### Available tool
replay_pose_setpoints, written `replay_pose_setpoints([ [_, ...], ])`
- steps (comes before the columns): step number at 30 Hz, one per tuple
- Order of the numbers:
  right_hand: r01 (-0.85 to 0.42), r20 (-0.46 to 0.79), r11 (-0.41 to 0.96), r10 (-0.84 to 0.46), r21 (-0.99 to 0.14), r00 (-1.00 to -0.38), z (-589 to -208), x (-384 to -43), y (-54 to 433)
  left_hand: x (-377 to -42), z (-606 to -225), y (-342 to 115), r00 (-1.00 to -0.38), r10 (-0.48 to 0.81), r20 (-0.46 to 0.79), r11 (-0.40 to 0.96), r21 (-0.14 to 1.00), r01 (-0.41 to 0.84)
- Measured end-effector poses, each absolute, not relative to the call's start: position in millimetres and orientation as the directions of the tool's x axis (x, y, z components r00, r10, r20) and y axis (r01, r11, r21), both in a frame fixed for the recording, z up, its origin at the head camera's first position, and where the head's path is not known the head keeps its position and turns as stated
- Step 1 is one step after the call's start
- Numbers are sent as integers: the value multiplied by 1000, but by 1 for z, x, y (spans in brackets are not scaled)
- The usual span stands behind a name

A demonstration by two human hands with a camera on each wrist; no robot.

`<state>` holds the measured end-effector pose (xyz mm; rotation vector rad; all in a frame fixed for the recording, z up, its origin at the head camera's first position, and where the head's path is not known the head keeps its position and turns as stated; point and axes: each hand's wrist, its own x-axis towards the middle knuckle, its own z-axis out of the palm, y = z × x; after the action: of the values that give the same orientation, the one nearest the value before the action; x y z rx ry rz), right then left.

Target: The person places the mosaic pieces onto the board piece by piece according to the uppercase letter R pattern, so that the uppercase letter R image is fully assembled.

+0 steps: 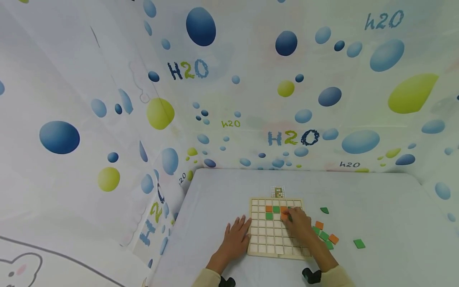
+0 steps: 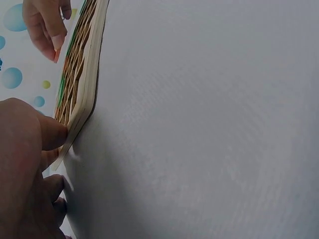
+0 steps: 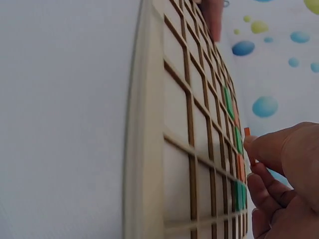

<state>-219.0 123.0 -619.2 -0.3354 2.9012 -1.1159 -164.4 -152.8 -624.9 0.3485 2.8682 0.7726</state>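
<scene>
A wooden grid board (image 1: 265,239) lies on the white table, with orange and green square tiles in its upper cells. An orange tile (image 1: 269,209), a green tile (image 1: 276,209) and others fill part of one row; another green tile (image 1: 269,216) sits just below. My right hand (image 1: 299,227) is over the board's upper right part, pinching an orange tile (image 3: 247,132) between thumb and fingertip. At the board's left edge rests my left hand (image 1: 234,241), fingers spread and relaxed. In the left wrist view its thumb (image 2: 52,133) touches the wooden rim.
A small pattern card (image 1: 277,191) lies behind the board. Right of the board are loose pieces, including an orange tile (image 1: 333,238), a green tile (image 1: 359,243) and a green piece with a curved side (image 1: 324,210). A bubble-printed curtain (image 1: 251,99) hangs behind the table.
</scene>
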Motion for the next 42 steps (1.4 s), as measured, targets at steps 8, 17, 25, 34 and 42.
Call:
replay_pose_setpoints([
  [8, -265, 128, 710, -242, -653, -962, -628, -213, 88, -165, -625, -152, -961, 268, -63, 835, 514, 199],
  [17, -295, 151, 709, -260, -641, -954, -635, -212, 70, -164, -625, -153, -961, 273, -53, 833, 512, 209],
  [25, -335, 189, 718, -278, -610, -942, -629, -208, 68, -163, -624, -153, -960, 275, -47, 829, 517, 213],
  [34, -407, 260, 751, -314, -521, -913, -624, -204, 70, -163, -622, -154, -960, 275, -44, 828, 519, 214],
  [42, -398, 251, 766, -312, -505, -917, -627, -205, 74, -165, -625, -154, -959, 278, -49, 833, 510, 215],
])
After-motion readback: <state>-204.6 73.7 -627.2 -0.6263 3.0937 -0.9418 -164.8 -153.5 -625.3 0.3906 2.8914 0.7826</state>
